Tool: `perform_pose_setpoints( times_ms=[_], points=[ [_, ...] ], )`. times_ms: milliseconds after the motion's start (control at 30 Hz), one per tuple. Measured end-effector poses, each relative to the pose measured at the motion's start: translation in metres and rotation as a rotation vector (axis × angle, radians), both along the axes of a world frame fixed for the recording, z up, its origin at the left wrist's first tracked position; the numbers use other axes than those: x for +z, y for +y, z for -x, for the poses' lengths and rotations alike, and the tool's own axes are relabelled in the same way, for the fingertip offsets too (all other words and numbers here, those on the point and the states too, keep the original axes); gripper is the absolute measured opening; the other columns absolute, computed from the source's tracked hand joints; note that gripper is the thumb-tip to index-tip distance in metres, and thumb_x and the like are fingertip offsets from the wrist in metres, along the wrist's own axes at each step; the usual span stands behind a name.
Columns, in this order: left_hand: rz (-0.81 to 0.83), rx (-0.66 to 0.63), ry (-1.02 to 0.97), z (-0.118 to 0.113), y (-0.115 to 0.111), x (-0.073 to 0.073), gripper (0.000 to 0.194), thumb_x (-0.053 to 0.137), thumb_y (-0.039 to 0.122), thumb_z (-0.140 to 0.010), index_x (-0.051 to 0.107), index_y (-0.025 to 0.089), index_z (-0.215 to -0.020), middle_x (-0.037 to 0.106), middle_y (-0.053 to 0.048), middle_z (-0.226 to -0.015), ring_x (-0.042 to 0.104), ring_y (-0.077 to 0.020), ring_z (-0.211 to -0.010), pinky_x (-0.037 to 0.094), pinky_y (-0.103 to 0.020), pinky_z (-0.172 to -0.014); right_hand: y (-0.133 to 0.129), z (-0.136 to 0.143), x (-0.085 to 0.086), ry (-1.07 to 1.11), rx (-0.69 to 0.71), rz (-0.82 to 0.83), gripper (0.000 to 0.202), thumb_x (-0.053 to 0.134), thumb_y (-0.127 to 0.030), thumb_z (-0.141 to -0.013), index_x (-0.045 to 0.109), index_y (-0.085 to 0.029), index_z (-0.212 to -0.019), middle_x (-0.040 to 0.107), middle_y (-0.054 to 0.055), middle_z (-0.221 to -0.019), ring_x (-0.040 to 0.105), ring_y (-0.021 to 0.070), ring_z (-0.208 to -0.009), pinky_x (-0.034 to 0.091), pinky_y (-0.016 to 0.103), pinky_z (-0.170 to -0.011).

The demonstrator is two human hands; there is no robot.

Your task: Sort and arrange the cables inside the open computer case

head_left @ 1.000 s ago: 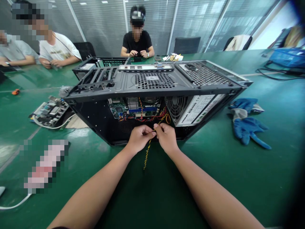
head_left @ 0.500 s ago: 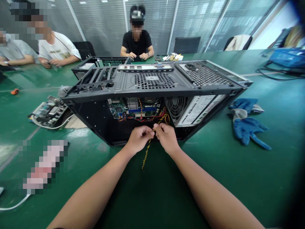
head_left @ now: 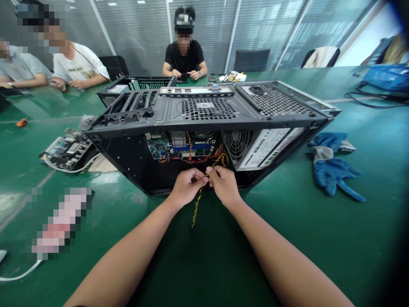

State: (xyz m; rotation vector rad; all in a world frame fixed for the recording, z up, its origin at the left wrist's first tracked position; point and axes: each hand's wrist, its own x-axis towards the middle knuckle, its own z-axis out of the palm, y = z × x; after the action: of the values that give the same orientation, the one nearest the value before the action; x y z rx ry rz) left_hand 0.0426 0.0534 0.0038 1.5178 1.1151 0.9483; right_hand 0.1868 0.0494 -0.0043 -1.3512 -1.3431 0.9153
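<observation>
1. The left hand (head_left: 186, 186) and the right hand (head_left: 223, 184) meet at the middle of the view, knuckles nearly touching, just in front of the open side of a black computer case (head_left: 204, 111).
2. Both hands are closed in a pinch on the same yellow-and-black twisted cable (head_left: 196, 209) — the left fingertips hold it at 9 o'clock of the meeting point, the right fingertips at 3 o'clock.
3. From the pinch the cable hangs toward 6 o'clock, its loose end lying over the green table (head_left: 319, 238) between the two forearms.
4. Toward 1 o'clock of the hands the same cable runs up into the case, looping near a bundle of red and black wires (head_left: 204, 158).
5. Inside the case, at 12 o'clock of the hands, sits a green motherboard (head_left: 159, 146); at 1 o'clock a power supply (head_left: 255, 147) shows its round fan grille and a white label.
6. The case lies on its side, its perforated panel facing up.
7. At 3 o'clock of the case a pair of blue work gloves (head_left: 334, 168) lies on the table, well apart from the hands.
8. At 9 o'clock of the case lies a loose circuit board (head_left: 65, 150) with a white cord by it.
9. Across the table — at 12 o'clock — a person in a black shirt (head_left: 184, 55) sits with both hands together; two more people sit at 10 o'clock.
</observation>
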Motion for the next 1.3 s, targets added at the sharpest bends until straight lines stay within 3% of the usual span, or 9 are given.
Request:
perform_pose_setpoints(
  times_ms=[267,767,1300],
  points=[
    [0.025,-0.05,0.027,0.0016,0.0012,0.0004,0.017,0.063,0.031,-0.081,0.065,0.015,-0.076,0.068,-0.003,-0.07,0.055,-0.0117,-0.058,0.04,-0.024,-0.055,0.0017,0.001,-0.0036,0.031,0.033,-0.003,0.032,0.05,-0.043,-0.088,0.059,-0.018,-0.07,0.049,-0.003,-0.051,0.046,0.0123,-0.047,0.037,0.025,-0.047],
    [0.03,-0.008,-0.03,0.0004,-0.0007,0.0049,0.015,0.068,0.028,-0.077,0.061,0.015,-0.074,0.06,0.002,-0.063,0.049,-0.0094,-0.056,0.037,-0.023,-0.056,0.0008,-0.0023,0.0003,-0.063,-0.008,0.011,0.043,0.054,-0.048,-0.086,0.046,-0.02,-0.054,0.049,-0.003,-0.047,0.044,0.0108,-0.044,0.035,0.025,-0.049],
    [0.085,-0.07,-0.018,0.003,0.0021,-0.0026,0.016,0.063,0.03,-0.08,0.063,0.014,-0.079,0.066,-0.003,-0.07,0.054,-0.0107,-0.056,0.041,-0.022,-0.05,0.0012,-0.0033,-0.0027,0.025,0.096,0.0,0.035,0.05,-0.044,-0.089,0.053,-0.02,-0.064,0.05,-0.004,-0.053,0.047,0.0112,-0.048,0.037,0.025,-0.049]
  ],
)
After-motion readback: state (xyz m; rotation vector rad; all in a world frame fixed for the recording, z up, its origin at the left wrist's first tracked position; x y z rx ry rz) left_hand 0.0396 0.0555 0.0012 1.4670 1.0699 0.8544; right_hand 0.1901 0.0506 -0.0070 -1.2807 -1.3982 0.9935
